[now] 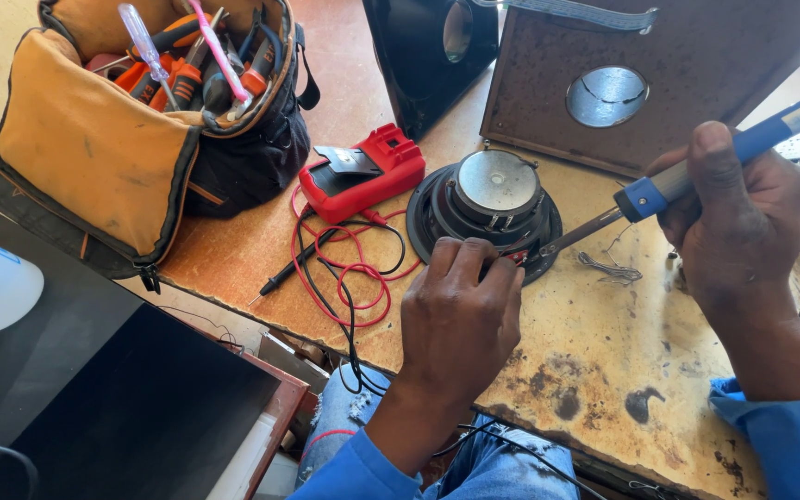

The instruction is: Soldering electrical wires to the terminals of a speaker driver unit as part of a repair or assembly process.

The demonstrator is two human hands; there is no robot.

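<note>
At the near edge of the speaker [491, 209], the left hand [460, 310] is closed, pinching something small at its rim, probably to steady it. The right hand [743, 218] is wrapped around a blue soldering iron [696, 176], its tip reaching the same rim from the right. Left of the speaker lie a red multimeter [363, 171] and its leads [344, 268], farther left a tool bag [141, 120]. Behind the speaker stands a brown box [696, 65].

Your hands: two, left [460, 310] and right [743, 218]
Your soldering irons: one [696, 171]
Your speaker drivers: one [488, 208]
Your multimeters: one [363, 171]
Your tool bags: one [94, 139]
Your speaker boxes: two, black [418, 51] and brown [687, 83]
</note>
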